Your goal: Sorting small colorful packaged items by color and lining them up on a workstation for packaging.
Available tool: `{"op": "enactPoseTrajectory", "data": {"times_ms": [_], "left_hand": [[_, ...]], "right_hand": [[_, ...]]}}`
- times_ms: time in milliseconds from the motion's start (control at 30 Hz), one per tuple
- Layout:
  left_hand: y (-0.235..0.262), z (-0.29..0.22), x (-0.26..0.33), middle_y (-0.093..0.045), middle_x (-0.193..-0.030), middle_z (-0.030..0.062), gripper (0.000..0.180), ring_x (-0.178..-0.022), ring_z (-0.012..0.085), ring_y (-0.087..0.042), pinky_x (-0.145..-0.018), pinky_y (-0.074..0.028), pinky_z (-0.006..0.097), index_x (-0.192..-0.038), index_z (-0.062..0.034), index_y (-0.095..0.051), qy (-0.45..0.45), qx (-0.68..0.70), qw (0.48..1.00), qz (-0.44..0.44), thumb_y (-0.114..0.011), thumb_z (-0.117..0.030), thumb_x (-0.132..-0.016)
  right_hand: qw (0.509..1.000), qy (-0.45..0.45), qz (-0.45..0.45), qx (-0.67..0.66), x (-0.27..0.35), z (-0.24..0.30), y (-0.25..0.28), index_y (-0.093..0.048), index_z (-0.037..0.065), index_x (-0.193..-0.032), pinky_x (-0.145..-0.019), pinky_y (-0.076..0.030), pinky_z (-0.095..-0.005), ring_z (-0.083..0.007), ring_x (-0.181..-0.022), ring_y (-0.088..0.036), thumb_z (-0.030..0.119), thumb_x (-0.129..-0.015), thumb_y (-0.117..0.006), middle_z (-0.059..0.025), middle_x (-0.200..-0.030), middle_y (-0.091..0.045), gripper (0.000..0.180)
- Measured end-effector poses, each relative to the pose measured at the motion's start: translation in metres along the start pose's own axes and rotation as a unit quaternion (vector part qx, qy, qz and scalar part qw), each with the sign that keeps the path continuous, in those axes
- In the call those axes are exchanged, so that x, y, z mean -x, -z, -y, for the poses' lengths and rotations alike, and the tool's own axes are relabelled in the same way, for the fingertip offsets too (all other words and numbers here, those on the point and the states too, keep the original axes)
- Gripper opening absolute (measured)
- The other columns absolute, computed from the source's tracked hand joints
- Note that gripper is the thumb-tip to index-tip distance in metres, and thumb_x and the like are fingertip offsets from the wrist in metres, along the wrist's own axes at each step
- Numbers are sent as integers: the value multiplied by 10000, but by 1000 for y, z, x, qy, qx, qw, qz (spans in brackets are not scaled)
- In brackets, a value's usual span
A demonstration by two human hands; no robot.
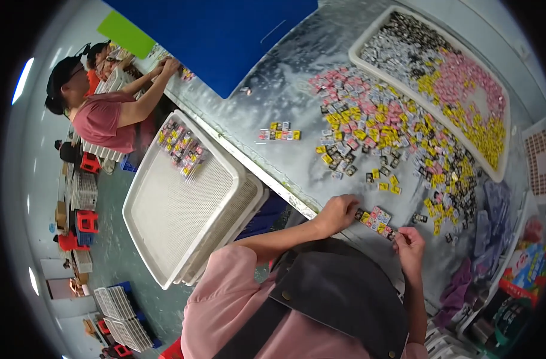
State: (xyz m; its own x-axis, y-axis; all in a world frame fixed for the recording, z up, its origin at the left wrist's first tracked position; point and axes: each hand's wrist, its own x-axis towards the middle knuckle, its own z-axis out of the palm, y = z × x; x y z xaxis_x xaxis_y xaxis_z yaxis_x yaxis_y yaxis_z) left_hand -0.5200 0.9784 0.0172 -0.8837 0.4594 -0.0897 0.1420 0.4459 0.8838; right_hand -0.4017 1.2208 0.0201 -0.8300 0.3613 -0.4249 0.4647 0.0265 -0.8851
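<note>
In front of me a small flat block of square pieces [377, 220], pink, white, black and yellow in rows, lies on the table between my hands. My left hand [337, 215] has its fingers bent and closed at the block's left end. At the right end, the thumb and fingers of my right hand [410, 240] pinch the edge of the same block. A loose black piece [420, 218] lies just beyond my right hand. Farther off, a heap of loose pink, yellow, black and white pieces [368, 122] spreads over the table. A similar arranged group [280, 131] sits to the left.
A white tray [355, 52] of sorted pieces stands at the back right. Left of the table edge, stacked white mesh trays [183, 239] hold several finished-looking blocks [182, 149]. A blue panel [219, 42] overhangs the far table. A co-worker [108, 119] works at the left; purple cloth [455, 290] lies right.
</note>
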Motion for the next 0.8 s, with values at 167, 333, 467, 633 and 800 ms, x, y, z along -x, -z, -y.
{"op": "enactPoseTrajectory", "data": {"times_ms": [167, 333, 467, 633, 800], "left_hand": [[80, 19, -12, -700, -840, 116, 258, -722, 130, -616, -692, -524, 305, -1132, 24, -668, 43, 29, 994, -92, -670, -76, -894], [172, 67, -29, -660, -774, 36, 254, -690, 72, -555, -633, -481, 262, -1119, 49, -672, 56, 20, 978, -201, -653, -63, -892], [227, 81, -40, -604, -709, -8, 261, -648, 34, -503, -579, -433, 229, -1123, 59, -682, 108, -5, 966, -234, -637, -62, -896], [253, 122, -44, -644, -739, 16, 269, -666, 46, -528, -595, -451, 236, -1116, 87, -674, 127, 2, 955, -267, -651, -78, -905], [252, 131, -44, -671, -769, 33, 265, -689, 59, -552, -616, -468, 248, -1119, 81, -677, 149, -4, 951, -271, -660, -86, -914]], "right_hand": [[995, 71, 71, -15, -47, 62, -66, -638, 4, -1019, -503, -453, -236, -78, -609, -575, 20, -900, -681, -26, -794, -641, 127], [980, 97, 173, -22, -122, 100, -172, -639, -12, -1029, -497, -485, -253, -98, -580, -602, 16, -876, -684, -57, -777, -664, 161], [980, 85, 180, 17, -156, 126, -249, -639, -20, -1025, -501, -498, -257, -106, -565, -612, 25, -873, -680, -66, -763, -669, 164], [972, 120, 184, 79, -186, 117, -300, -606, -13, -1051, -476, -491, -252, -99, -574, -603, 58, -908, -667, -59, -784, -657, 171], [969, 139, 168, 117, -189, 111, -308, -601, -25, -1054, -469, -502, -261, -109, -569, -616, 44, -907, -662, -82, -802, -666, 174]]}}
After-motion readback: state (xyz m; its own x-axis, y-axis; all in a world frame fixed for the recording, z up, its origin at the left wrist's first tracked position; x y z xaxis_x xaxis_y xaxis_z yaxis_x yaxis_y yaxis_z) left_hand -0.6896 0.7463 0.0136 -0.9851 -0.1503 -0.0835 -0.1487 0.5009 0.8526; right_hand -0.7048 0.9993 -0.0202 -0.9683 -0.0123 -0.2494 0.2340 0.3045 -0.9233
